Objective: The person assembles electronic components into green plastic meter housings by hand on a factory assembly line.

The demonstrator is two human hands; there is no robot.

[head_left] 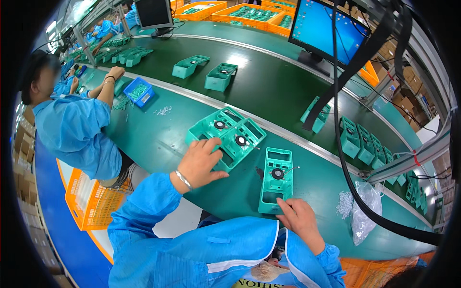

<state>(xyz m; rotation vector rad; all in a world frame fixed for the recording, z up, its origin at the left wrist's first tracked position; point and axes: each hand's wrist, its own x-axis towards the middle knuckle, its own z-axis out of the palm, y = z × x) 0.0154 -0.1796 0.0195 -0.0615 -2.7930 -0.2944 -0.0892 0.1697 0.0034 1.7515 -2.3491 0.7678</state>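
Right hand (301, 218), part-curled, touches the near end of one green plastic housing (278, 187), long axis pointing away; left hand (199, 163), part-open, contacts paired housings (229, 132); grips indeterminable.

**Palms down, thumbs apart**

Our left hand (201, 162) lies farther out, fingers bent toward the far side, thumb spread right; our left arm (146, 204) slants in behind. We hold our right hand (300, 218) nearer, fingers angled far-left, thumb on the near side.

1 green housing (201, 128) (near end) partly hidden behind left fingers (209, 145)
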